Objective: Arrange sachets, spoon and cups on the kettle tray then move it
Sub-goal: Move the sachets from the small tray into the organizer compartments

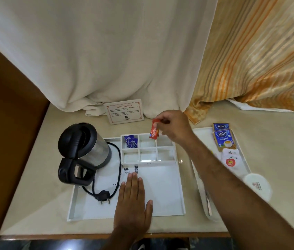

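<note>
A white kettle tray (162, 188) lies on the counter with a black and steel kettle (83, 150) at its left and a six-cell divider (148, 150) at its back. Blue sachets (131, 141) stand in the back-left cell. My right hand (173, 126) pinches a red sachet (153, 131) upright over the back-middle cell. Flat on the tray floor, fingers together, rests my left hand (133, 201). On a second white tray (198, 179) to the right lie Tetley tea sachets (222, 138), white sachets (231, 159) and a spoon (208, 204).
A small printed card (124, 111) stands behind the tray against the white curtain. The kettle's cord and plug (104, 195) lie on the tray floor. A white round lid or coaster (257, 184) sits at the right. Dark specks dot the tray's middle.
</note>
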`<state>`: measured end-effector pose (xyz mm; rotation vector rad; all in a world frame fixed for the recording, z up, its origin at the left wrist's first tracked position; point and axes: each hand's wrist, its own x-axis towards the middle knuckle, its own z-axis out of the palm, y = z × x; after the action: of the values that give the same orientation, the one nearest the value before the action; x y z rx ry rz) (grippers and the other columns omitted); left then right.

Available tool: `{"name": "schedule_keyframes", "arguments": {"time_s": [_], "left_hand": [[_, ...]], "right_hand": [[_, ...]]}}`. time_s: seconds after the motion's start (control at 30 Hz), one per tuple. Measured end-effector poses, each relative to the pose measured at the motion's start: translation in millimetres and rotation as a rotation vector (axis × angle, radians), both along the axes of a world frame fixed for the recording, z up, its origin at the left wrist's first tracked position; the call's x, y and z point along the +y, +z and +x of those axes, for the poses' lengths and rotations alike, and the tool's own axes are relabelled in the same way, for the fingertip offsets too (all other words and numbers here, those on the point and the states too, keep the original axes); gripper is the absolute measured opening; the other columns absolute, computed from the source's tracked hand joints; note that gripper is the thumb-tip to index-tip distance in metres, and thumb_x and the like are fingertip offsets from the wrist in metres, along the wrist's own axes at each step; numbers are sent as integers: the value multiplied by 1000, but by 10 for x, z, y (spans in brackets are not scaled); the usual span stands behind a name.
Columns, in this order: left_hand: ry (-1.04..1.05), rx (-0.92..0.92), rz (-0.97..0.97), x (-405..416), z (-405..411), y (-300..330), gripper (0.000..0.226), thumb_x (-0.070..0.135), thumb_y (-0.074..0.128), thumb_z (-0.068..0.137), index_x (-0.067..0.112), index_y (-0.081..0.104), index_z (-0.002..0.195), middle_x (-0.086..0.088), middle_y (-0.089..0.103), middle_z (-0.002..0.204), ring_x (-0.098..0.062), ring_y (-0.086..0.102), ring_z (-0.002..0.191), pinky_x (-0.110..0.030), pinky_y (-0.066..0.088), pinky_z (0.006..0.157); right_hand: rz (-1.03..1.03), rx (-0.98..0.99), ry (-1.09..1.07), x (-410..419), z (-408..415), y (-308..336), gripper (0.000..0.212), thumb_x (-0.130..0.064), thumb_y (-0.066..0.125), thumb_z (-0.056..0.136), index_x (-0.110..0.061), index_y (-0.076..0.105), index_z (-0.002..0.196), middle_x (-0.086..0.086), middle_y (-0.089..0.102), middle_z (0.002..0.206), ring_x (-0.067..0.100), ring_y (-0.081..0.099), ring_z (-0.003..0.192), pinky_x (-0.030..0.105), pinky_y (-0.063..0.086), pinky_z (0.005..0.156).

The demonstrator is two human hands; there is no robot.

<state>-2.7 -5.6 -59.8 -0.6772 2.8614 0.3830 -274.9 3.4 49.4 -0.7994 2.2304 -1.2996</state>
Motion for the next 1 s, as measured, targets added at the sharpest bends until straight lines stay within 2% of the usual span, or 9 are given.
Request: {"name": "schedule_keyframes", "arguments": {"time_s": [0.07,0.27,0.37,0.5,0.63,0.7,0.8,0.87,1.0], "left_hand": [[0,3,-1,10,-8,7,77,48,35,93,3,14,152,-17,3,162,-30,-3,149,-49,10,115],[9,-2,-20,8,-14,8,76,50,32,93,3,17,152,-16,4,162,-32,0,149,-49,10,115],[4,0,-20,16,-1,-13,77,49,34,93,3,16,152,-17,5,162,-31,0,149,-49,10,115],[-7,0,-35,-12,14,-61,77,50,32,93,3,15,152,-17,4,162,-30,-1,149,-48,9,116],[-11,14,-36,-12,19,-96,77,53,23,94,4,14,152,-16,5,162,-30,1,150,-46,11,116],[-9,13,-40,-10,16,-101,77,53,25,94,4,17,152,-16,6,162,-31,3,149,-46,11,115],[-14,11,-56,-16,-1,-83,78,55,16,94,1,24,150,-19,15,160,-35,12,148,-46,14,113],[-20,17,-65,-20,-14,-77,80,56,11,93,1,25,149,-20,16,159,-36,14,147,-47,15,112],[-16,28,-63,-11,-23,-55,80,56,11,94,1,24,149,-19,16,159,-35,13,147,-46,15,112]], "right_hand": [[40,64,48,-73,113,-108,11,-17,74,82,-20,75,93,-18,66,78,-3,63,74,14,50,67],[296,387,113,-62,278,-413,28,-25,74,81,-25,71,109,0,61,113,16,50,106,28,49,78],[279,323,105,2,220,-385,53,-25,77,78,-24,58,127,2,48,126,17,51,109,29,50,82],[193,336,-42,398,-319,-212,45,-16,72,78,-16,62,122,11,55,124,29,54,110,40,48,91],[951,581,93,1072,-1067,-104,64,-19,67,76,-25,47,137,10,42,141,34,42,124,44,42,98],[1121,463,222,1295,-1240,-136,88,-17,76,69,-24,33,146,9,31,149,33,36,131,42,42,100],[970,243,232,1430,-1337,-175,83,-5,80,53,-21,49,129,7,48,124,30,49,115,35,49,80],[888,330,187,1454,-1369,-176,69,-3,77,52,-22,55,115,5,51,106,30,54,102,31,45,69],[894,474,166,1443,-1367,-149,53,-9,74,64,-16,59,114,8,56,106,28,57,99,36,49,73]]}}
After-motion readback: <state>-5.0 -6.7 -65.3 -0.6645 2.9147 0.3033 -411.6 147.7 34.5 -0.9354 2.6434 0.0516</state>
